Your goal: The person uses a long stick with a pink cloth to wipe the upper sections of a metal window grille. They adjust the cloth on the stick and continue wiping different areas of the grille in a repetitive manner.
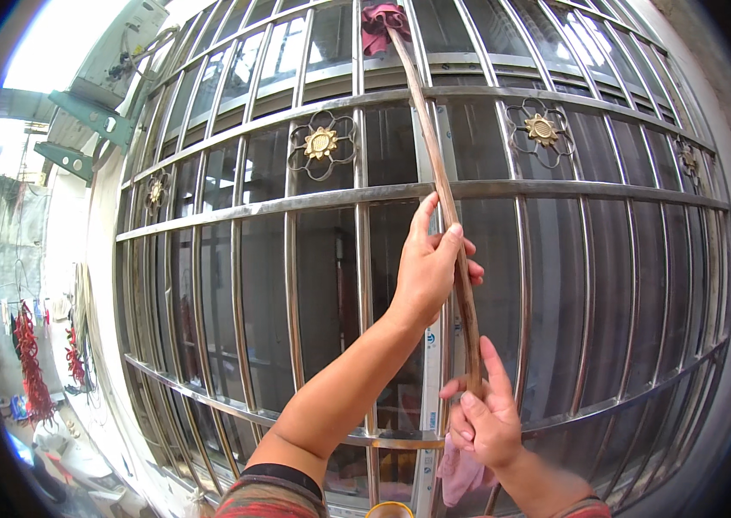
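The left hand point(424, 274) has its fingers wrapped round a wooden stick point(434, 155), while the right hand's point(488, 425) loosely clasp its lower end just below; I'd firm that lower grip and steer with the upper. Well above the fingers, a maroon cloth point(376, 30) tops the stick; below them sits a yellow-rimmed container point(390, 505), contents unclear to me.

The head view looks from above and behind the person's forearms point(331, 393), which enter at the near edge. It faces a barred window grille point(504, 188) from close by; the fisheye bends the bars and reaches a far grey wall point(5, 226) on the left.
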`<state>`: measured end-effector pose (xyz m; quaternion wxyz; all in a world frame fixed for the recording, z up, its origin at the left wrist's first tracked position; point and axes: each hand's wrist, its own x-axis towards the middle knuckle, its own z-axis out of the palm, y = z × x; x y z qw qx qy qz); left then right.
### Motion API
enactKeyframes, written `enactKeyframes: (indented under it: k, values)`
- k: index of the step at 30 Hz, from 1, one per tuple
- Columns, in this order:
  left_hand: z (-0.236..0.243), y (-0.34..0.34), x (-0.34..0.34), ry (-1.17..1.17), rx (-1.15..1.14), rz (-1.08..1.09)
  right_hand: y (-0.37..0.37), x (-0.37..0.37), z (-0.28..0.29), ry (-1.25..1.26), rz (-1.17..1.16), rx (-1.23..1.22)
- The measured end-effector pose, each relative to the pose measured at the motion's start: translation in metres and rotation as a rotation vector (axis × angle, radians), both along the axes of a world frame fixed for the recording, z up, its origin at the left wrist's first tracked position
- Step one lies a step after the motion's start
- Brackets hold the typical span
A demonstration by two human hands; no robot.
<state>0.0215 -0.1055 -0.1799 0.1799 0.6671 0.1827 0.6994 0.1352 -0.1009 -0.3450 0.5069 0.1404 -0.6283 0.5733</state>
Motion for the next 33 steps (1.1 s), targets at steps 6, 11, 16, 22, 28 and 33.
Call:
enactKeyframes:
  k: [6,11,16,22,28,33]
  values:
    - [0.050,-0.001,-0.005,0.146,0.070,0.069,-0.023,0.012,0.054,0.113,0.027,-0.078]
    - [0.064,0.004,-0.065,0.158,0.766,1.106,-0.030,-0.012,0.074,0.127,0.037,-0.091]
    - [0.012,0.037,-0.106,-0.030,0.498,1.230,-0.020,-0.025,0.095,0.147,-0.033,-0.057]
    - [0.003,0.047,-0.126,-0.084,-0.099,0.271,0.017,-0.039,0.167,0.215,-0.201,-0.021]
    - [-0.002,0.047,-0.125,-0.084,-0.036,0.261,0.044,-0.052,0.278,0.175,-0.523,0.104]
    - [-0.007,0.055,-0.132,-0.064,0.022,0.219,0.047,-0.049,0.368,0.068,-0.824,0.210]
